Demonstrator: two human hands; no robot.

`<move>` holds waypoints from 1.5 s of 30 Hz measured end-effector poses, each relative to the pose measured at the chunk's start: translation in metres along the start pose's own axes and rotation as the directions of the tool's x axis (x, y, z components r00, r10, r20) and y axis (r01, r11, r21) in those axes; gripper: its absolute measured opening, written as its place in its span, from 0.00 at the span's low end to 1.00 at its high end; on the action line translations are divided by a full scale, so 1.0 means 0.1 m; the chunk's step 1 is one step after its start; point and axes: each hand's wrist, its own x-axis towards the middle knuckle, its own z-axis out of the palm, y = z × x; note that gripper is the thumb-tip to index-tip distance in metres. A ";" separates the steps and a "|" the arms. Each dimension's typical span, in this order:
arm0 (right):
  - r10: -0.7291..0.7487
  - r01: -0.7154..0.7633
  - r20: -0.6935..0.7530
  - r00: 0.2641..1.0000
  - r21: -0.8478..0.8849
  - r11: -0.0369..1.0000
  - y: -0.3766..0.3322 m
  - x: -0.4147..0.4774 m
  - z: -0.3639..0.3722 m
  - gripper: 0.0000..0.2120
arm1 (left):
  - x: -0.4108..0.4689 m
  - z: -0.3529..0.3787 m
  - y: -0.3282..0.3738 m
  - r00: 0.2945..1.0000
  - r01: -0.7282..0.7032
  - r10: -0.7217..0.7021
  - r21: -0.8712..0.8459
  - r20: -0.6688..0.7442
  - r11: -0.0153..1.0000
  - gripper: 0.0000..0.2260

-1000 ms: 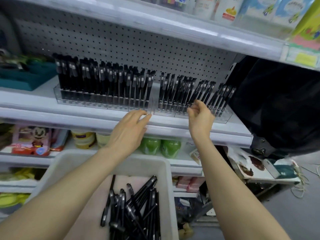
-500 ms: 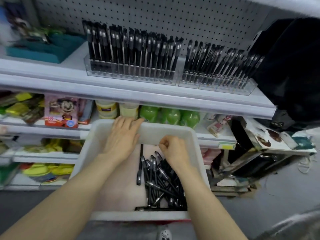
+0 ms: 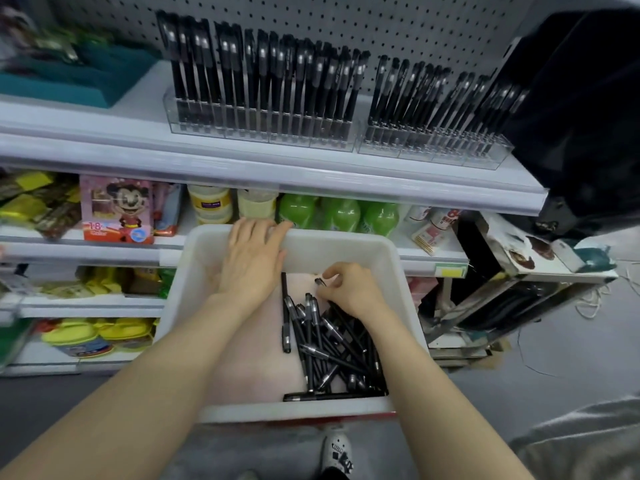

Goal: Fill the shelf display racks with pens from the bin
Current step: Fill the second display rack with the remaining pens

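A head-worn camera looks down past two bare forearms into a white plastic bin (image 3: 398, 271) held close in front of the person. At 6 o'clock, below the bin's near rim, part of a white shoe (image 3: 337, 452) shows on grey floor.

Inside the bin, a loose heap of black pens (image 3: 329, 344) lies toward its 4 o'clock side, crossing one another, with one pen lying flat along the near wall. The bin's left half is bare.

The right hand (image 3: 353, 289) is inside the bin over the top of the heap, fingers curled narrow with thumb and forefinger pinched on the tip of a single pen (image 3: 318, 281). How much of that pen is lifted cannot be told.

The left hand (image 3: 251, 261) lies palm down at the bin's 11 o'clock, fingers spread flat and reaching over the far rim, holding nothing else.

Beyond the bin, toward 12 o'clock, a lower shelf holds green bottles (image 3: 341, 213), pale jars (image 3: 211, 204) and a pink cartoon box (image 3: 117, 209).

Above that, on the upper shelf (image 3: 242, 171), stand two clear display racks side by side: the left rack (image 3: 259, 133) and the right rack (image 3: 433, 150), both packed with upright black pens. A white pegboard (image 3: 415, 26) backs them. A teal tray (image 3: 86, 81) sits at 10 o'clock and a black bag (image 3: 588, 116) hangs at 2 o'clock.
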 end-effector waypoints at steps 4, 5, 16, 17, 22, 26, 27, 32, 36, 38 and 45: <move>0.024 -0.032 0.031 0.999 0.278 0.960 -0.08 0.01 -0.22 0.09 | 0.03 -0.02 -0.01 1.000 -0.015 0.014 0.004 0.019 1.000 0.21; 0.014 -0.027 0.039 0.999 0.337 0.941 -0.12 0.00 -0.29 0.08 | 0.04 -0.02 -0.01 0.999 -0.014 0.014 0.003 0.031 1.000 0.21; -0.151 0.230 -0.207 0.967 0.444 0.866 -0.11 0.25 -1.55 0.04 | 0.88 -0.38 0.62 0.995 -0.089 0.083 -0.130 -0.052 0.987 0.17; -0.166 0.259 -0.240 0.956 0.440 0.860 -0.09 0.30 -1.70 0.04 | 1.03 -0.40 0.72 0.993 -0.105 0.097 -0.137 -0.061 0.985 0.17; -0.239 0.387 -0.478 0.846 0.241 0.890 0.00 0.56 -2.49 0.09 | 1.73 -0.39 1.13 0.978 -0.194 0.188 -0.055 -0.091 0.980 0.20; -0.198 0.397 -0.709 0.677 0.125 0.909 0.05 0.82 -2.95 0.08 | 2.04 -0.26 1.30 0.977 -0.200 0.200 0.000 -0.071 0.980 0.21; -0.185 0.411 -0.731 0.657 0.141 0.901 0.04 0.87 -3.01 0.07 | 2.07 -0.21 1.32 0.980 -0.186 0.186 0.017 -0.064 0.982 0.21; -0.201 0.458 -0.739 0.643 0.161 0.874 -0.07 1.13 -3.10 0.08 | 2.11 -0.03 1.32 0.991 -0.109 0.111 0.031 -0.080 0.994 0.23; -0.237 0.433 -0.678 0.696 0.132 0.892 -0.10 1.30 -2.98 0.14 | 2.10 0.01 1.35 0.989 -0.095 0.097 0.023 -0.115 0.995 0.24; -0.260 0.412 -0.633 0.729 0.102 0.906 -0.07 1.36 -2.87 0.16 | 2.09 0.04 1.36 0.987 -0.090 0.093 0.034 -0.128 0.995 0.26; -0.260 0.358 -0.605 0.753 0.045 0.933 -0.03 1.48 -2.72 0.14 | 2.08 0.09 1.34 0.981 -0.110 0.115 0.043 -0.158 0.993 0.29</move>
